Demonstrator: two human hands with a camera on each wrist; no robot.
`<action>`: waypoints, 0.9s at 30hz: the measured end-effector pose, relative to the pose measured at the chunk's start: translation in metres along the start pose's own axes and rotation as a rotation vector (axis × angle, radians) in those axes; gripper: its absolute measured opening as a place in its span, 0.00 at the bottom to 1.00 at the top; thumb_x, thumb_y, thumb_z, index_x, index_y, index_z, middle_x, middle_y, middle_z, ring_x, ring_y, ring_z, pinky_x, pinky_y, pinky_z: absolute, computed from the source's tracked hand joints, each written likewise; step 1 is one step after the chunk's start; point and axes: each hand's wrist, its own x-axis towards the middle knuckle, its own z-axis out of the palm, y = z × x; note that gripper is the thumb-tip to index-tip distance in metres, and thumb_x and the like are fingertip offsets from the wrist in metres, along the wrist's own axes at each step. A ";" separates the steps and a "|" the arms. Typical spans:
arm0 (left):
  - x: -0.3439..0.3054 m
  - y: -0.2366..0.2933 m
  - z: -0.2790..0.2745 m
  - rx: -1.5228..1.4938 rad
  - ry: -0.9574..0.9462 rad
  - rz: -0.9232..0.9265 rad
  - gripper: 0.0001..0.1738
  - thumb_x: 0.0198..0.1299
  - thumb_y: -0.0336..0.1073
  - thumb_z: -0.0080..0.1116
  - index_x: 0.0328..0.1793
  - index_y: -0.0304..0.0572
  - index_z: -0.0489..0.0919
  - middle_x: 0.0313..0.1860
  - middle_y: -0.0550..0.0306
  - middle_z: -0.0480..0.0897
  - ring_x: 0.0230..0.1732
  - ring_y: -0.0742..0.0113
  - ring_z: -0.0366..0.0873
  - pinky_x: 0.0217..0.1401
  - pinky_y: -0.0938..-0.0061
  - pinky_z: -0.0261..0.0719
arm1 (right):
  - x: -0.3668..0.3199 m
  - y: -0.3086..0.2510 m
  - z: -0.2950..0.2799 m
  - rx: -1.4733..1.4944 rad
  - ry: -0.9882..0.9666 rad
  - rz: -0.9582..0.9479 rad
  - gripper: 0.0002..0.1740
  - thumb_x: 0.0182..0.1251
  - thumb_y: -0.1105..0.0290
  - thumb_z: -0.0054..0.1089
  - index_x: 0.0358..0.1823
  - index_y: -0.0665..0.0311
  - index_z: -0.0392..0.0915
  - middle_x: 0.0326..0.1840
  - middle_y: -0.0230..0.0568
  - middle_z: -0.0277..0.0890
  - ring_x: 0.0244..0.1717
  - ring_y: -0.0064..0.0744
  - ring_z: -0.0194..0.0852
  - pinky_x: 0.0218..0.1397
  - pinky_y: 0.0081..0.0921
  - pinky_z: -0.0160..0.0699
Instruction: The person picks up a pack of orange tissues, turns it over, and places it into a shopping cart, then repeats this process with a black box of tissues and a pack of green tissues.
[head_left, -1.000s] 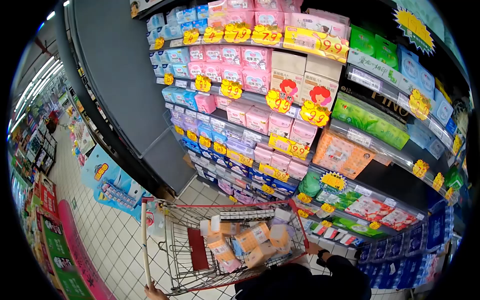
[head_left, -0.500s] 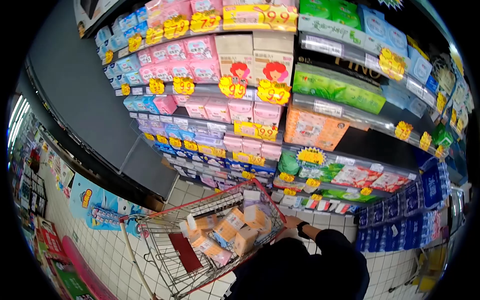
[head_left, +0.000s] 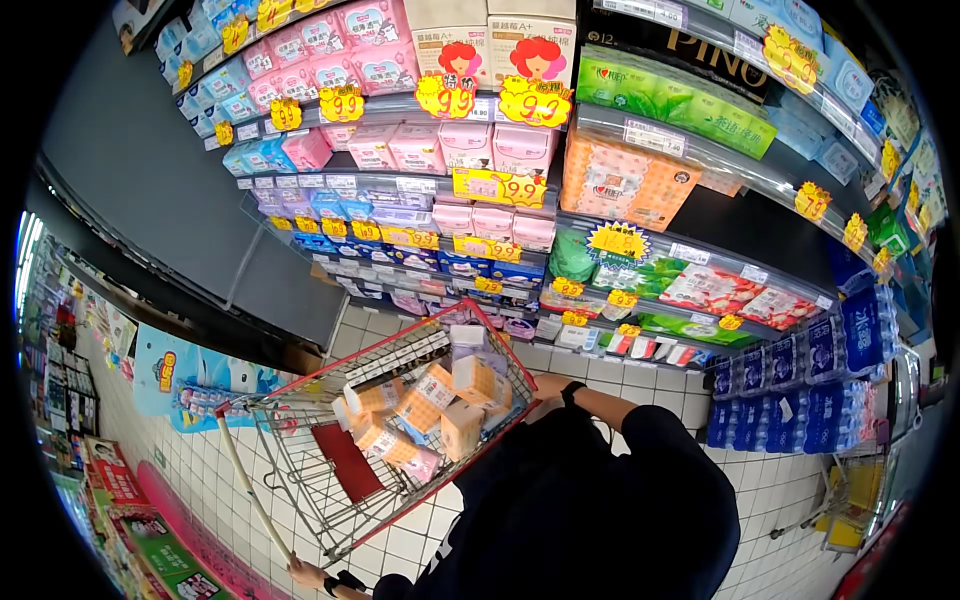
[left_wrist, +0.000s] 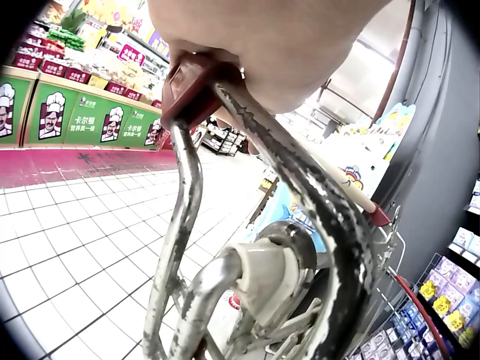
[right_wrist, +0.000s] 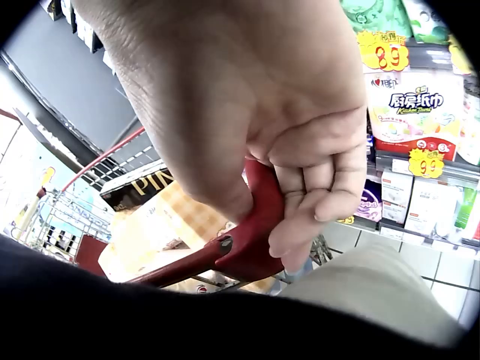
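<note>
The shopping cart (head_left: 347, 462) stands on the tiled floor (head_left: 760, 490) in front of the stocked shelves (head_left: 745, 240), and the person has a hand at each end of it. The left hand (head_left: 307, 573) grips the pale handle (head_left: 252, 485) by its end. In the left wrist view the palm hides most of the fingers, so how tightly they wrap cannot be told. The right hand (right_wrist: 300, 150) is curled round the red corner (right_wrist: 259, 225) of the basket rim, thumb on 1 side and fingers on the other.

The cart should be stiff and sturdy, a metal frame (left_wrist: 330, 202) with worn paint, too bulky to lift comfortably but easy to roll. Its load looks light: about 5 orange checked packs (head_left: 425, 397) and a black box (right_wrist: 135, 185), probably paper goods that would squash before they broke. They lie loose and tilted, so a sharp swing could make them slide.

These 2 holds seem well chosen: the handle for pushing, the corner for steering. The smooth red plastic may slip a little, so a full wrap beats a fingertip pull, with fingers clear of the shelf edge.
</note>
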 end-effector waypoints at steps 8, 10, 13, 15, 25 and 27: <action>0.014 -0.018 0.000 -0.200 0.007 0.028 0.17 0.54 0.25 0.49 0.44 0.49 0.85 0.37 0.45 0.78 0.41 0.48 0.78 0.43 0.59 0.73 | 0.000 -0.025 -0.005 0.173 -0.075 0.039 0.17 0.52 0.58 0.53 0.24 0.67 0.79 0.15 0.43 0.76 0.15 0.35 0.76 0.22 0.31 0.76; 0.022 -0.031 0.003 -0.082 0.011 0.054 0.17 0.53 0.25 0.49 0.44 0.50 0.85 0.38 0.46 0.78 0.41 0.49 0.78 0.43 0.58 0.73 | -0.006 -0.031 -0.010 0.249 -0.099 0.041 0.15 0.53 0.59 0.55 0.25 0.67 0.78 0.17 0.43 0.76 0.17 0.33 0.77 0.22 0.28 0.75; 0.031 -0.036 0.015 0.167 -0.022 0.007 0.19 0.51 0.29 0.47 0.44 0.57 0.85 0.49 0.49 0.77 0.49 0.51 0.75 0.49 0.57 0.72 | 0.000 -0.031 -0.017 0.266 -0.197 0.085 0.18 0.55 0.55 0.58 0.31 0.65 0.77 0.23 0.42 0.77 0.23 0.31 0.77 0.27 0.28 0.74; 0.026 -0.037 0.020 0.334 0.111 0.056 0.20 0.51 0.32 0.46 0.46 0.58 0.84 0.50 0.47 0.75 0.50 0.50 0.73 0.50 0.57 0.70 | 0.000 -0.028 -0.017 0.272 -0.091 0.005 0.22 0.54 0.49 0.58 0.27 0.63 0.81 0.19 0.42 0.77 0.24 0.37 0.78 0.31 0.32 0.76; 0.024 -0.017 0.014 0.638 0.116 0.012 0.15 0.51 0.36 0.49 0.42 0.61 0.83 0.50 0.54 0.73 0.53 0.55 0.69 0.59 0.59 0.63 | -0.035 0.025 -0.041 0.251 0.274 -0.036 0.17 0.60 0.57 0.51 0.40 0.64 0.77 0.33 0.49 0.79 0.38 0.53 0.76 0.45 0.39 0.74; 0.026 -0.023 0.025 0.682 0.147 0.067 0.15 0.53 0.41 0.50 0.46 0.61 0.81 0.48 0.53 0.74 0.53 0.52 0.68 0.58 0.54 0.63 | -0.058 0.017 -0.076 0.253 0.315 0.043 0.17 0.60 0.57 0.51 0.40 0.64 0.77 0.33 0.50 0.79 0.38 0.54 0.76 0.45 0.40 0.74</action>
